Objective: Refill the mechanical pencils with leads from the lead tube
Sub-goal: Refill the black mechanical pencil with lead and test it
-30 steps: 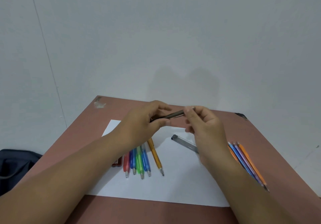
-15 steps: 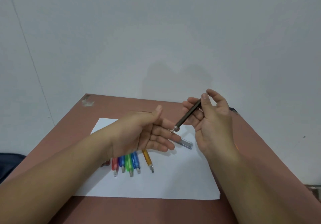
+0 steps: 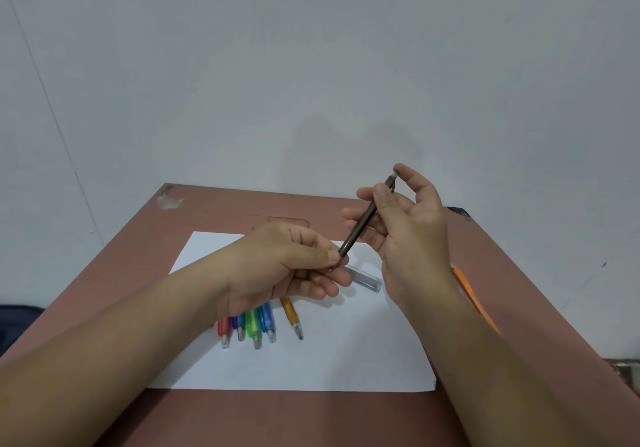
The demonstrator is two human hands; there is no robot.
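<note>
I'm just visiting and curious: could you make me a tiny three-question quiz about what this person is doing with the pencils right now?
1. True or false: the dark pencil lies flat on the white paper.
2. Which hand pinches the pencil's lower tip? A) left hand B) right hand
3. Fill in: the clear lead tube rests on the ____.

Key: 1 false, both hands hold it up. 2 A. 3 paper.
</note>
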